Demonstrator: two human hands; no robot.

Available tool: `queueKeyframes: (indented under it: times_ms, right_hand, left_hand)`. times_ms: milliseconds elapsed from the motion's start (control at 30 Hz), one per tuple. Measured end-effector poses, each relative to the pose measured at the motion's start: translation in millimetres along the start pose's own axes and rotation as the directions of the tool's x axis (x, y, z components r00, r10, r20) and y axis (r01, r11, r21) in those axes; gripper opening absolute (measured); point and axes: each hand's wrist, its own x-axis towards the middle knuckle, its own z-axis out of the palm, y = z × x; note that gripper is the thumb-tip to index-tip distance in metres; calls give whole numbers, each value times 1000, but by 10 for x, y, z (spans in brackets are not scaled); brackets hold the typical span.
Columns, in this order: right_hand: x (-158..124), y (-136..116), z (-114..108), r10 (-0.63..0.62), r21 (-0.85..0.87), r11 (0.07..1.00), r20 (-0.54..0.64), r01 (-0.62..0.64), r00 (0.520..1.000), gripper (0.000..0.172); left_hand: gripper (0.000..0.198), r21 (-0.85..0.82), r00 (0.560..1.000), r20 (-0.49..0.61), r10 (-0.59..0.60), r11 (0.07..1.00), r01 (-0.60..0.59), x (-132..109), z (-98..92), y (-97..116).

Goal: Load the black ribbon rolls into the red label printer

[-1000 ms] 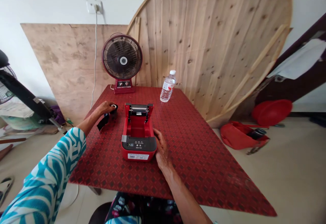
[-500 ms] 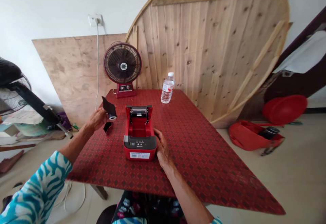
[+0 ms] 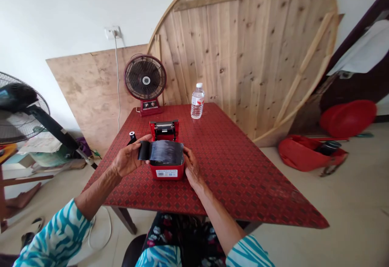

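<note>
My left hand (image 3: 129, 156) is closed on a black ribbon roll (image 3: 144, 150). Its shiny unrolled strip (image 3: 167, 152) stretches right, over a red and black label printer (image 3: 167, 173). The printer's lid (image 3: 164, 128) stands raised at the back; the strip hides most of the inside. My right hand (image 3: 193, 167) is wrapped against the printer's right side, its fingertips close to the strip's right end; whether they touch the strip I cannot tell. Beyond my left hand a small roll with a white core (image 3: 131, 136) and black material stands on the table.
A patterned red tabletop (image 3: 243, 178) carries a small fan (image 3: 146, 80) at the back left and a water bottle (image 3: 197, 101) at the back. A large round wooden board (image 3: 243, 48) leans on the wall. Left is a standing fan (image 3: 54, 123); right, a red bag (image 3: 299, 153).
My left hand has come right, toward the printer, now with the black ribbon roll and its strip spread over the printer. My right hand stays at the printer's side. The view has shifted slightly.
</note>
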Motion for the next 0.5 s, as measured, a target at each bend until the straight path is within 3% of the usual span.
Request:
queueKeyframes:
  times_ms: [300, 500]
  right_hand:
    - [-5, -33, 9, 0, -7, 1000, 3, 0, 1000, 35]
    - [-12, -77, 20, 12, -9, 1000, 18, -11, 1000, 35]
  left_hand:
    - [43, 288, 996, 47, 76, 954, -87, -11, 100, -2]
    - [48, 589, 981, 28, 193, 790, -172, 199, 65, 194]
